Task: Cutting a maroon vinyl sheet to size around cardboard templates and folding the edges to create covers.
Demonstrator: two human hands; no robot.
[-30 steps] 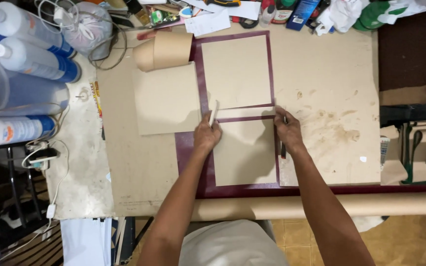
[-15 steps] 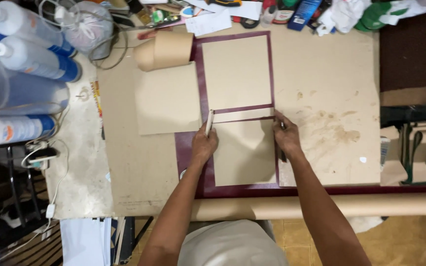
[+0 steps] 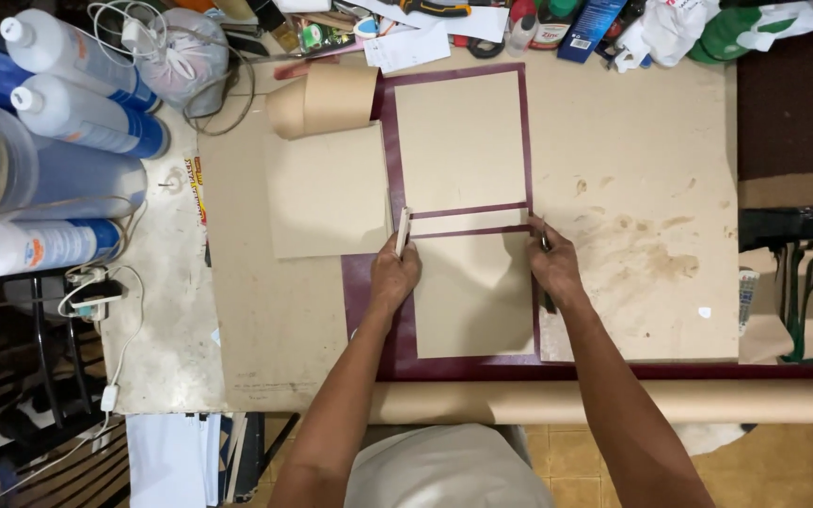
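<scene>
— Where did the near cardboard panel (image 3: pixel 472 296) lie?

— On the dark red cloth (image 3: pixel 374 320), just near of the far panel (image 3: pixel 461 141), with a narrow cardboard strip (image 3: pixel 468 222) running left to right between them. That strip's long axis lay straight across from one of my hands to the other.

— And your hands?

— My left hand (image 3: pixel 395 273) rested on the panel's far left corner, fingers curled around a slim white tool (image 3: pixel 403 230) that pointed away from me. My right hand (image 3: pixel 553 266) pressed the far right corner, closed on a dark pen-like tool (image 3: pixel 547 273); how tightly, I couldn't tell.

— Which hand was nearer the strip?

— Both about equally, one at each end. The loose cardboard sheet (image 3: pixel 326 193) lay further left, just beside the cloth.
</scene>
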